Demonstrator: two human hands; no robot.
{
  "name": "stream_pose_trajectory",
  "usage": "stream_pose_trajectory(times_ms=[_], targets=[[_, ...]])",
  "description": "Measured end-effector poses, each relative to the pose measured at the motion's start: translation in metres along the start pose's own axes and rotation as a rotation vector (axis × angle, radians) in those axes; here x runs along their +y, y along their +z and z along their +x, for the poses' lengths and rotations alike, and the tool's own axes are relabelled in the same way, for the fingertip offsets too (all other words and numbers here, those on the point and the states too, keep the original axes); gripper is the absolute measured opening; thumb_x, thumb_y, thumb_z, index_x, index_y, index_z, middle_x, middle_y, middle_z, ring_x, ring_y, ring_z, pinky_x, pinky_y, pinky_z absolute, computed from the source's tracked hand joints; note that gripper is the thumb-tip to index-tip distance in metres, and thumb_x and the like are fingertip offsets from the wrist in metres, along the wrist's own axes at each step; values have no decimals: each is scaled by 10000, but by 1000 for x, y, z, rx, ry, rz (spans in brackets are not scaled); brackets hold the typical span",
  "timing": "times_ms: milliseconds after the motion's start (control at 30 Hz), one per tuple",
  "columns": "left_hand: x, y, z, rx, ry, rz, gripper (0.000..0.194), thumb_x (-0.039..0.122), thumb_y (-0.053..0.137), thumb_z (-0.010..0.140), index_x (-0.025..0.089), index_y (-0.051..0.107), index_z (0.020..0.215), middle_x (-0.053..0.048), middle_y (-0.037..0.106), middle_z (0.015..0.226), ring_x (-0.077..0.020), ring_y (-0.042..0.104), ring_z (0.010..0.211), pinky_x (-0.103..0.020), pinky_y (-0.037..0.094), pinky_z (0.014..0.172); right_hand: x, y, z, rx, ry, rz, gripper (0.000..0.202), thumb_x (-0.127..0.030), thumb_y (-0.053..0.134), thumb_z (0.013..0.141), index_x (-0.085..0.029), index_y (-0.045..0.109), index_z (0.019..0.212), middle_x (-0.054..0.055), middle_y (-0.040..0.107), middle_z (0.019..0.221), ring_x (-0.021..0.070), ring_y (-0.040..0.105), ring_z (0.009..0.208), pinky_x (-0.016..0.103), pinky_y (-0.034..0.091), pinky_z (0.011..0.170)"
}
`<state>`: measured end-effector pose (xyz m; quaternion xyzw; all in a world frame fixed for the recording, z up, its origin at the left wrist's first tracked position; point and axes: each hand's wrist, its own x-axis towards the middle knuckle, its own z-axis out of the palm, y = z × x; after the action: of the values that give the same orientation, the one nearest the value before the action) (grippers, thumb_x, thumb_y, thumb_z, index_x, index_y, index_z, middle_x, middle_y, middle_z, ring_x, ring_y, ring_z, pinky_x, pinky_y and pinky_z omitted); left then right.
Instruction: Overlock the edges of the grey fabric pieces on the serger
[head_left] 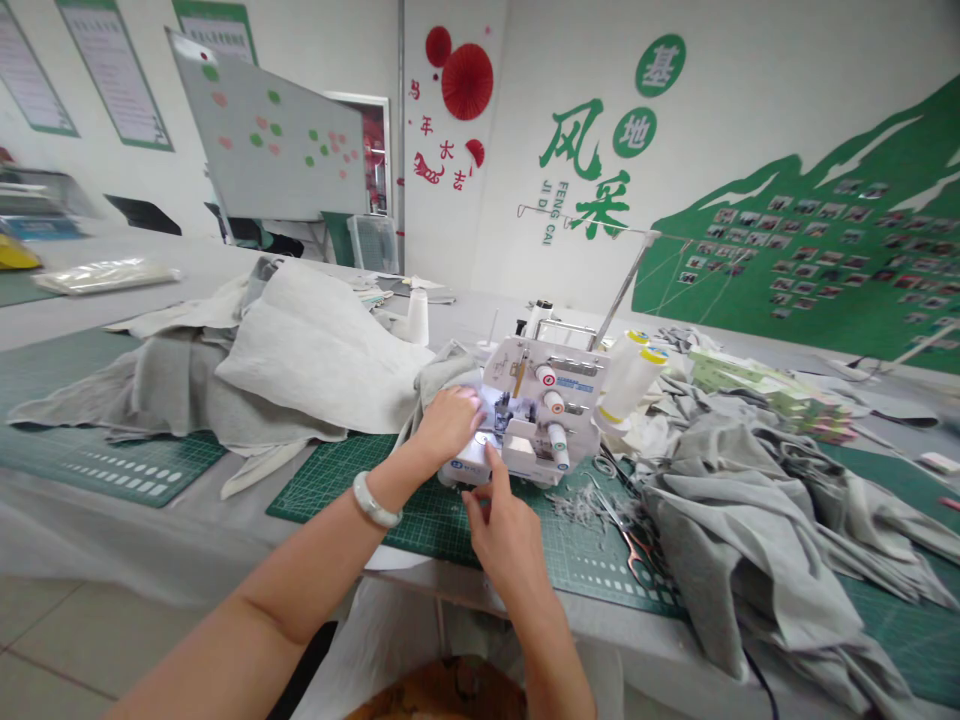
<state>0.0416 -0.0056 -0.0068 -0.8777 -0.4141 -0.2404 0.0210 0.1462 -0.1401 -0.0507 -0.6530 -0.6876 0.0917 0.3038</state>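
Sewing appears unfinished: left hand (445,428) at gray cloth (450,366), right hand (508,525) at the sewing machine (519,446), both grips unclear.

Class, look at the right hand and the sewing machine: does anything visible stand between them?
Nothing visible does: the right hand reaches the sewing machine directly, index finger foremost. The scissors lie off to the right, outside that path.
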Motion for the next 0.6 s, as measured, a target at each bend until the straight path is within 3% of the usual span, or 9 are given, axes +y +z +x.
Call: stream_pose_trajectory(times_ms=[167,333,467,600], targets=[[6,-4,-8,68,-58,90,228,220,483,921,125,668,826,-141,642,943,-271,587,930,-411,442,847,6,-1,-3,34,-13,23,578,-176,503,906,-155,323,1455,34,750,858,186,704,663,236,420,553],[13,-14,-25,106,-20,158,209,268,501,912,158,639,800,-99,639,853,-252,588,856,-395,445,803,2,-2,2,23,-51,40,616,-155,486,897,-179,290,1481,32,752,858,178,702,654,222,434,564],[14,-31,-33,-9,15,15,243,200,463,903,146,654,762,-86,634,825,-225,596,820,-346,460,751,0,2,10,5,-66,62,653,-144,492,887,-211,265,1495,15,749,845,170,690,621,219,444,569],[0,-44,-26,-50,-2,-263,246,216,502,872,153,661,695,-32,630,739,-165,581,704,-278,444,663,6,11,17,28,-63,22,574,-163,485,899,-238,361,1455,35,752,855,177,708,664,216,458,590]])
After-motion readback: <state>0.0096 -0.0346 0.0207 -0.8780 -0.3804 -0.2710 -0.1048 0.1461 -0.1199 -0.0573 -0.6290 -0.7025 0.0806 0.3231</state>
